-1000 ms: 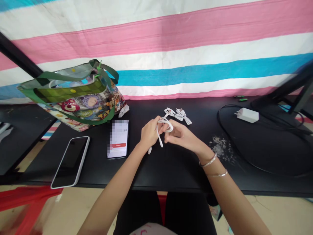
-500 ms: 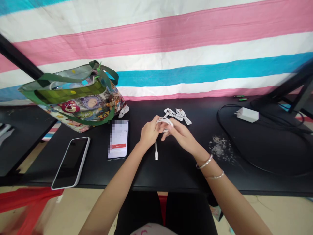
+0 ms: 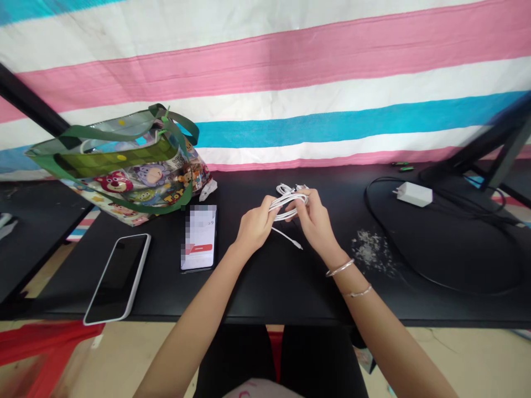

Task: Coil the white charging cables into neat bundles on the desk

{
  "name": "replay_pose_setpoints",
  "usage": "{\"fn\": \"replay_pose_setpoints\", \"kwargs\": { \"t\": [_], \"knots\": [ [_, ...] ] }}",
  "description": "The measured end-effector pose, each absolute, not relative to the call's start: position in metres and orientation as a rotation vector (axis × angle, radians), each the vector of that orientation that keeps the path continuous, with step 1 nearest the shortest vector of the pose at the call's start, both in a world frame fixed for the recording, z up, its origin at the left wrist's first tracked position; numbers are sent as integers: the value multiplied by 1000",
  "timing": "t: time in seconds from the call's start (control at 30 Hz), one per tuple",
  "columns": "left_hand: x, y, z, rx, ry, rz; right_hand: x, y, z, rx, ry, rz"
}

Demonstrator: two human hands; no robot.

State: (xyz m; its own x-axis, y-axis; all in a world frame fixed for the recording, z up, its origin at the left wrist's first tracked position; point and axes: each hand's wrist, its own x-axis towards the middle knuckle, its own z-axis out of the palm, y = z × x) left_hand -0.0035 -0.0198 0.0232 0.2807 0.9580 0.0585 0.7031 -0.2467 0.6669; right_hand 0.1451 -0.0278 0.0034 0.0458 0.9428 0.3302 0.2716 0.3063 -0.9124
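Your left grip [image 3: 255,224] and right grip [image 3: 315,221] are both pinched closed on the gathered loops of a white charging cable [image 3: 288,205], held just above the black desk [image 3: 265,293], with its plug end [image 3: 299,247] trailing loose below them

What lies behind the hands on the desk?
A bundled white cable lies on the black desk behind the left hand and right hand. A held white cable and the hands cover part of it.
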Motion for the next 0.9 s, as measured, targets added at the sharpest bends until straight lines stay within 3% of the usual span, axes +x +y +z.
{"fn": "replay_pose_setpoints", "kwargs": {
  "t": [0.47, 0.9],
  "knots": [
    [1, -21, 23, 2253, 1544, 467, 148, -28, 5, -1540, -1567, 505],
    [4, -22, 29, 2330, 1701, 148, 135, -37, 36, -2190, -1856, 299]
  ]
}}
